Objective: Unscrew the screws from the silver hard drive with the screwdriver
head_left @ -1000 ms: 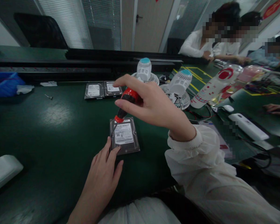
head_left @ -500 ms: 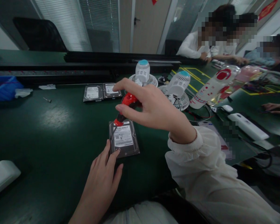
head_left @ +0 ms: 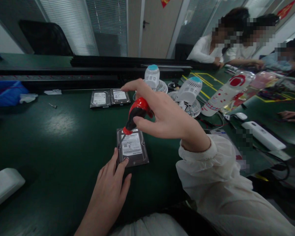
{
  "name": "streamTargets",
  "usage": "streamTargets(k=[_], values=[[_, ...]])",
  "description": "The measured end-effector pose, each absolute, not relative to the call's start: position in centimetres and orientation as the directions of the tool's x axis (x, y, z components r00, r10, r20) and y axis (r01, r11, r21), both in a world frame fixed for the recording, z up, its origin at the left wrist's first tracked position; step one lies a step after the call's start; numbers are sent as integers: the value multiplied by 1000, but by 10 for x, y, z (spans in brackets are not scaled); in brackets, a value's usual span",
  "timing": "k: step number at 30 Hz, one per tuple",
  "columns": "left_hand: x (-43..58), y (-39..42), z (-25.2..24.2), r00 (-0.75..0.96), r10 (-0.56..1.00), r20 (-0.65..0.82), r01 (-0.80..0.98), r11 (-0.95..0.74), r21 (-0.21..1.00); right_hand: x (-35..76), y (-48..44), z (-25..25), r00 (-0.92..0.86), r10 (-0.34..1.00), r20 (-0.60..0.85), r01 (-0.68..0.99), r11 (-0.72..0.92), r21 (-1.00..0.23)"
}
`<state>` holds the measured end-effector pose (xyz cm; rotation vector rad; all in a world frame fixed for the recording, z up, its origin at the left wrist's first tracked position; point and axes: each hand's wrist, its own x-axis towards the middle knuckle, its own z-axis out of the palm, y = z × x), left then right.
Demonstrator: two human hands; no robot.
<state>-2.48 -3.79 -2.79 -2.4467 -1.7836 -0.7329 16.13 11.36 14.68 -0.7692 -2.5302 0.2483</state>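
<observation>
Lying below the right hand (head_left: 162, 113), its grip clamped round a screwdriver (head_left: 133, 118): the nearest hard drive (head_left: 132, 145)

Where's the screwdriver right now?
In the head view, the screwdriver is near the middle, in the right hand, its shaft slanting down over the near drive's left side, close to the left hand's fingertips.

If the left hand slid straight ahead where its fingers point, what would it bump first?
Probably the screwdriver: its shaft slants just ahead of the left hand, whose fingertips rest on the near hard drive. The gap is unclear.
</observation>
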Motion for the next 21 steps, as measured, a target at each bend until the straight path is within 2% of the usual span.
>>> streamTargets(k=[6,12,18,21], values=[[-25,-37,-26,245,887,392,904,-355,238,160,114,145,-679,623,388,534,782,-322],[-26,-38,-26,237,892,386,905,-347,246,160,114,143,-712,550,437,426,832,-355],[-24,-37,-30,224,895,386,907,-337,254,160,120,138,-685,563,462,448,826,-343],[-24,-37,-30,226,884,410,903,-348,252,161,122,136,-699,502,508,380,864,-331]])
